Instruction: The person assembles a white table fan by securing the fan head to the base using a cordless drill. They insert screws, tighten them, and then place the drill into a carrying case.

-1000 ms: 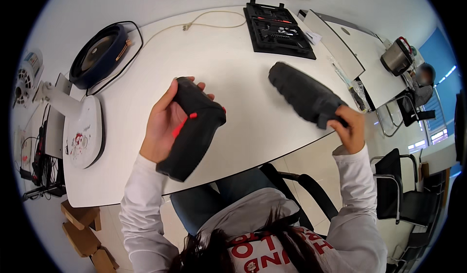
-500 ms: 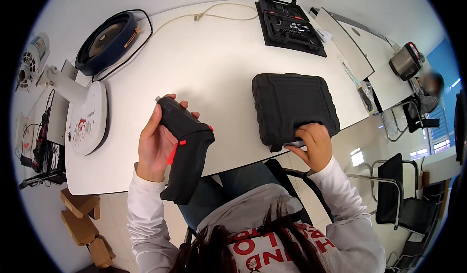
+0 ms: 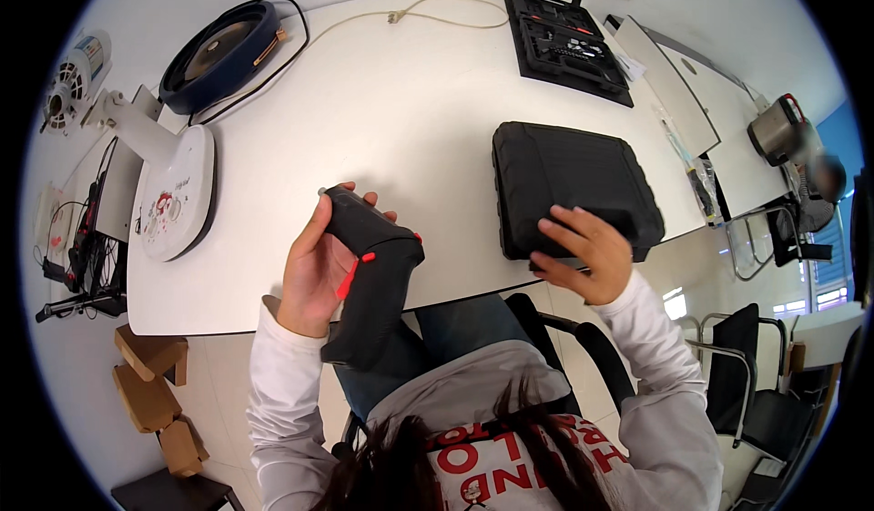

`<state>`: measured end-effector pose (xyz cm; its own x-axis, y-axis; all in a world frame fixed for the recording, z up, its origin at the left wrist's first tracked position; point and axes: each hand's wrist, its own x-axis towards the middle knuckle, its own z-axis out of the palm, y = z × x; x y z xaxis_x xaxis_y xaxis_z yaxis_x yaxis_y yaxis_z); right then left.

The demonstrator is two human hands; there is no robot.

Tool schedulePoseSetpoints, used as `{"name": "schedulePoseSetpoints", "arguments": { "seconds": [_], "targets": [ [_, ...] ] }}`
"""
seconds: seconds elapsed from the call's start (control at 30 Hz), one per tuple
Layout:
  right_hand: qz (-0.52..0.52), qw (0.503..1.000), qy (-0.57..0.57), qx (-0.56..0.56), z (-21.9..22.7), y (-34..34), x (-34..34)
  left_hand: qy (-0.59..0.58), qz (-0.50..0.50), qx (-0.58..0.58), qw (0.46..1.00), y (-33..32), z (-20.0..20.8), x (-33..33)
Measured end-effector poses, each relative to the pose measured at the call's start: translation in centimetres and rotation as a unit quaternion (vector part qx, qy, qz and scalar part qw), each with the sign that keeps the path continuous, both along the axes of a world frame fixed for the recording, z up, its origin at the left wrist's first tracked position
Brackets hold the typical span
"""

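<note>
My left hand (image 3: 309,274) is wrapped round a black cordless screwdriver (image 3: 378,283) with a red trigger and red buttons. Its body is held over the near edge of the table, the metal tip pointing up and away to the left, the handle end hanging over my lap. To the right, a closed black plastic tool case (image 3: 574,170) lies flat near the table's edge. My right hand (image 3: 592,261) is at the case's near side with fingers spread over its lid, gripping nothing. That hand covers part of the case's front edge.
An open case of tools (image 3: 569,47) lies at the back right of the white table (image 3: 401,101). A pale plug cord (image 3: 394,17), a dark blue round fan part (image 3: 223,56) and a white stand base (image 3: 179,192) are further left. A person (image 3: 810,197) is at far right.
My right hand has loosened from the case's near edge, and its fingers are now spread on the lid. The view has shifted a little; the screwdriver stays in my left hand.
</note>
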<state>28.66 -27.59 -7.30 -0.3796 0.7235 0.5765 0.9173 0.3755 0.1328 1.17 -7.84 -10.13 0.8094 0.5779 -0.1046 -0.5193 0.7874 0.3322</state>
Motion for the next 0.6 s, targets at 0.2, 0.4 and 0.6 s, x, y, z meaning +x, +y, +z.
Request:
{"name": "schedulePoseSetpoints", "arguments": {
  "seconds": [0.2, 0.4, 0.6],
  "targets": [
    [-0.075, 0.993, 0.038, 0.078, 6.5, 2.3, 0.5, 0.084, 0.066, 0.079, 0.991, -0.9, 0.6, 0.9],
    [-0.063, 0.978, 0.194, -0.051, 12.3, 7.8, 5.0, 0.056, 0.098, 0.2, 0.973, -4.4, 3.1, 6.8],
    [-0.074, 0.949, 0.266, -0.152, 14.2, 11.1, 7.6, 0.057, 0.061, 0.133, 0.988, -6.9, 3.4, 14.4]
  ]
}}
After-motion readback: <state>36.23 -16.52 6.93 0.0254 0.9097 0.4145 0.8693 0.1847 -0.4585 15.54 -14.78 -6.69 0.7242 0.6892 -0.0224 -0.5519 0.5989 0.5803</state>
